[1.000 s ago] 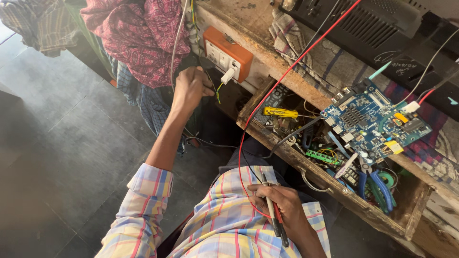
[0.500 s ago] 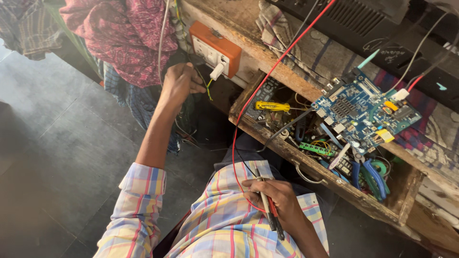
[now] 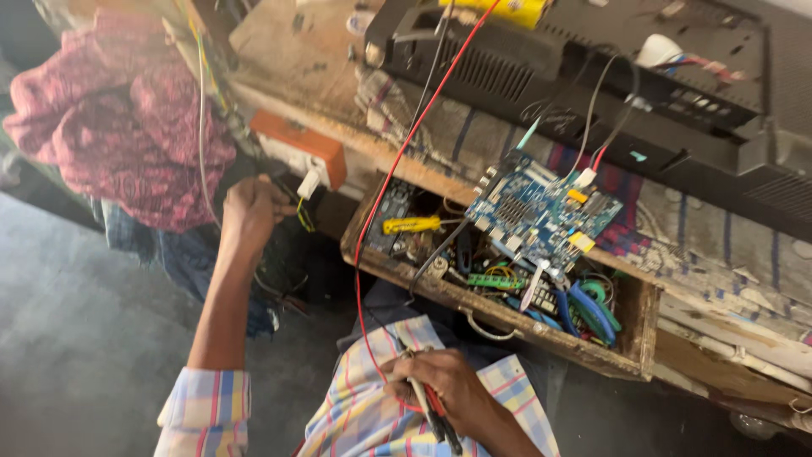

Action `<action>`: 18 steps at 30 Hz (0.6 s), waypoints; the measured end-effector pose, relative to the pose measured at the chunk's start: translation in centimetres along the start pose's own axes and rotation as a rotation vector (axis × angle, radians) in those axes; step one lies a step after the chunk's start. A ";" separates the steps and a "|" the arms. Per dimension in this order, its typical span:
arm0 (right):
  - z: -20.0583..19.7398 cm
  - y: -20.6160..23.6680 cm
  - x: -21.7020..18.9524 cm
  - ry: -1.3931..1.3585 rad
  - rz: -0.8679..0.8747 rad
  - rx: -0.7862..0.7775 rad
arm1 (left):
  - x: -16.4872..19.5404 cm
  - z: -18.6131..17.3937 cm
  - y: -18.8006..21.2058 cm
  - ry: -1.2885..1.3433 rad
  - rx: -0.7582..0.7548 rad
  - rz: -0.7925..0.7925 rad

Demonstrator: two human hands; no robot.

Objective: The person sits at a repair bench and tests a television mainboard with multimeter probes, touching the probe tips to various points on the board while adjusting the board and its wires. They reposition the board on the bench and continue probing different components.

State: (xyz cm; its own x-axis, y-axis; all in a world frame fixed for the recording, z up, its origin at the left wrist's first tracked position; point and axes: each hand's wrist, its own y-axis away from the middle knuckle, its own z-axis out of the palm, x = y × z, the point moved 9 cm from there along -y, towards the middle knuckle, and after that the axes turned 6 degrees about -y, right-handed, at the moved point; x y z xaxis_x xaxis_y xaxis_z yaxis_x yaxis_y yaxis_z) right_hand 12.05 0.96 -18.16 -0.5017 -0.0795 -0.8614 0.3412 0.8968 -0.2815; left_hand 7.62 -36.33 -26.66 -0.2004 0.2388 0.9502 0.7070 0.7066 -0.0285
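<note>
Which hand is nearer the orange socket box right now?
Left. The left hand is just below and beside the orange socket box. The right hand is far lower, holding probes over the lap.

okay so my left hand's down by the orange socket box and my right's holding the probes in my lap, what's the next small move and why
Probably press the white plug fully into the orange socket box with your left hand. That hand is already right beside the plug. Your right hand holds the probes away from the blue circuit board, so nothing seems to be touching the board.
</note>
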 end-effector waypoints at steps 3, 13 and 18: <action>0.1 0.0 0.0 -0.091 0.049 -0.041 | 1.7 -0.2 0.5 -0.137 0.046 0.067; 0.6 0.1 0.1 -0.027 -0.038 -0.030 | 1.9 0.9 -1.1 -0.694 0.139 0.269; 1.1 0.1 0.9 -0.053 0.006 -0.013 | 1.9 -0.6 -0.2 -0.584 0.299 0.269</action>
State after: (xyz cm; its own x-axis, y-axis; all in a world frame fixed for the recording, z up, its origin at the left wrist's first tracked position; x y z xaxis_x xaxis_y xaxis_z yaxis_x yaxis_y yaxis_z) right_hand 12.51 0.49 -19.42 -0.4570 -0.0964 -0.8842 0.3337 0.9029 -0.2709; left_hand 7.54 -36.42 -24.61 -0.4353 0.6896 0.5788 0.5831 0.7058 -0.4024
